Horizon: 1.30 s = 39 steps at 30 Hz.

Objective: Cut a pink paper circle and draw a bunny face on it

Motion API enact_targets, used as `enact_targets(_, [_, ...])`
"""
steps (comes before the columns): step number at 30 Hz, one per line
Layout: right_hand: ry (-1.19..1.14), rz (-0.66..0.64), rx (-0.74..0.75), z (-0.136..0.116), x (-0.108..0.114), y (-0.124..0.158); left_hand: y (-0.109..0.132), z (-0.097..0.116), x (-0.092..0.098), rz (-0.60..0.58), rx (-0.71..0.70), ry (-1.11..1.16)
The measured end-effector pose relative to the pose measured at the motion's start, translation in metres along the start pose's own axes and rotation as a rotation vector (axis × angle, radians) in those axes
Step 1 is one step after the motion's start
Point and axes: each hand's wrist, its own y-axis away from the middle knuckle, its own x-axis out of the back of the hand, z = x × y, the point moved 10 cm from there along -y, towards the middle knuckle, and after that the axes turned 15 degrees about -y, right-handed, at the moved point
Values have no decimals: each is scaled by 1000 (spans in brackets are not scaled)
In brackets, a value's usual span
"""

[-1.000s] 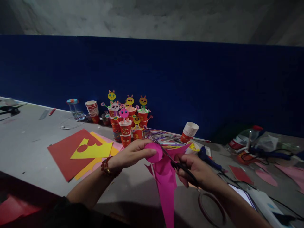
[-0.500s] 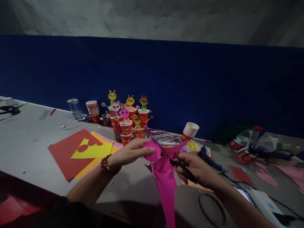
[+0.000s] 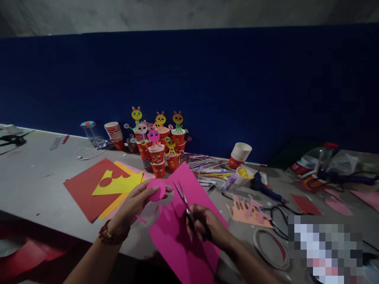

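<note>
My left hand (image 3: 134,203) pinches a small pink paper disc (image 3: 156,190) just left of a large magenta paper sheet (image 3: 183,228). That sheet lies flat over the table's front edge, with a round hole cut near the disc. My right hand (image 3: 204,227) grips black scissors (image 3: 184,201) over the sheet, blades slightly apart and pointing up and left towards the disc. A beaded bracelet (image 3: 111,236) circles my left wrist.
Red, yellow and orange sheets (image 3: 100,183) lie to the left. Decorated red cups with animal heads (image 3: 158,144) stand at the blue wall, beside cup stacks (image 3: 115,135), pens (image 3: 207,167), a blue glue gun (image 3: 263,188), orange cut-outs (image 3: 248,208) and a tape ring (image 3: 269,246).
The magenta sheet, held up and hanging before, now lies flat on the table. The pink disc is cut free in my left hand. Both hands have dropped lower and moved left.
</note>
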Motion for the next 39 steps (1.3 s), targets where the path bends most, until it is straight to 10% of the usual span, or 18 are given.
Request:
enact_targets(8, [-59,209,-26,75,22,13,13,-63,46,84,165,-138])
enact_targets(17, [-131,175,-15,72,20,24,-17,-83,21,-137,168,-449])
enact_targets(25, [154,355,-31,47,79,55,14,-51,171,284,155,-821])
enact_targets(28, [476,431,-19,37,102,64,29,-18,191,462,-20,-1224])
enact_targets(31, [741,486,-9,27,109,70,42,3,154,543,-143,-1256])
enact_targets(33, [874,538,-47,22,110,75,38,-3,97,382,-197,-986])
enact_targets(36, [1057,645,-96,13,110,86,20,-54,-11,-59,-7,-576])
enact_targets(39, [1237,669,-118,8,105,95,7,-101,-77,-200,103,-395])
